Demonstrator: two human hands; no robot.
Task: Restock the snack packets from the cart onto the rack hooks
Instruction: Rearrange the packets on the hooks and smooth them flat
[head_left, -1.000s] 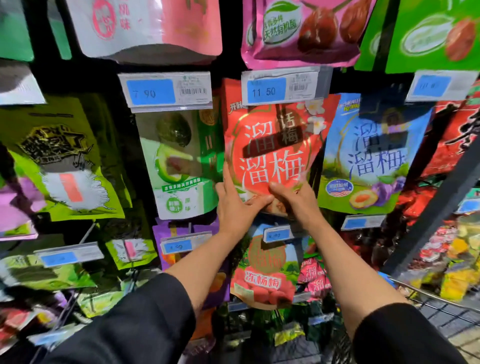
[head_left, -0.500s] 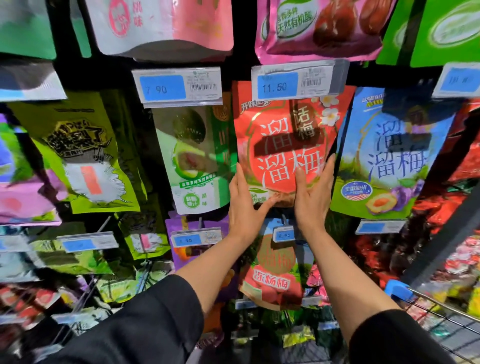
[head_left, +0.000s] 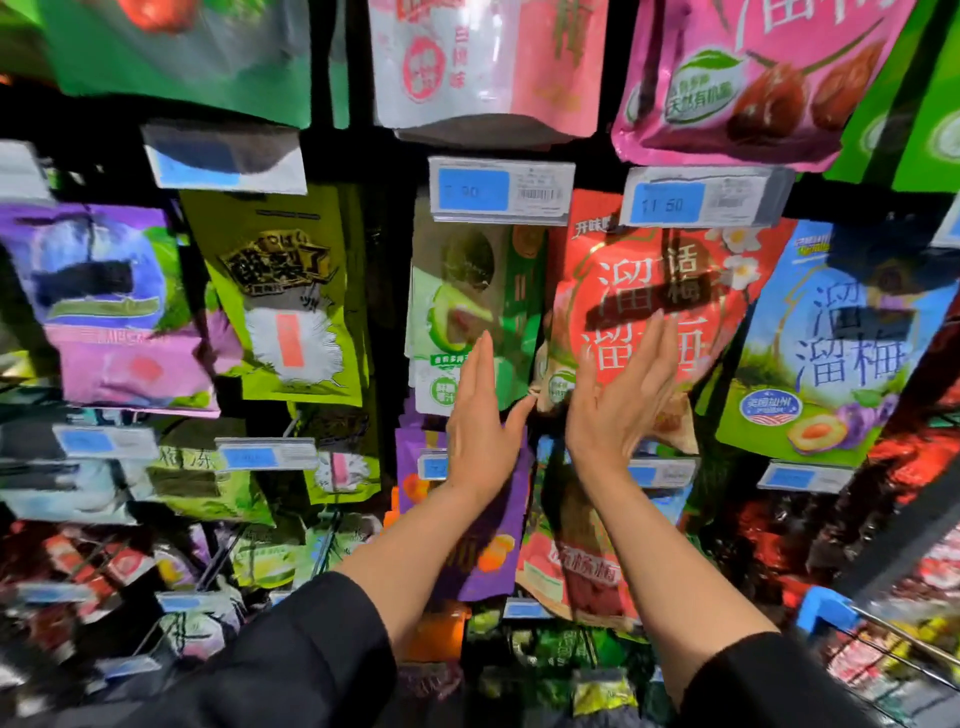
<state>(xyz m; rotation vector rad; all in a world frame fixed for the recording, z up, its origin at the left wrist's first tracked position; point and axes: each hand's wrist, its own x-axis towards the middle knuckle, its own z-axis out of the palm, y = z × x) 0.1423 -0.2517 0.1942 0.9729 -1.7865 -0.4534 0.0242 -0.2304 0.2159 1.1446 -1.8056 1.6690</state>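
in the head view, the red snack packet (head_left: 654, 312) is hanging right of centre under the 11.60 price tag (head_left: 698, 200), and both hands are showing straight, spread fingers, holding nothing. the right hand (head_left: 621, 400) is lying flat against the packet's lower left front, while the left hand (head_left: 480, 415) is hovering just beside it in front of the green avocado packet (head_left: 467, 312), whether touching it i cannot tell. the red packet is looking like a light, soft foil pouch, glossy and probably slippery, likely to crinkle and swing on its hook; the safest hold is probably a pinch at the stiffer sealed top edge near the hang hole, now hidden behind the tag. room is looking tight: the blue packet (head_left: 841, 338) is overlapping its right edge, the green one is crowding its left, and tags are jutting out above and below. the cart (head_left: 826, 613) is sitting in the lower right corner, well apart from the hands.
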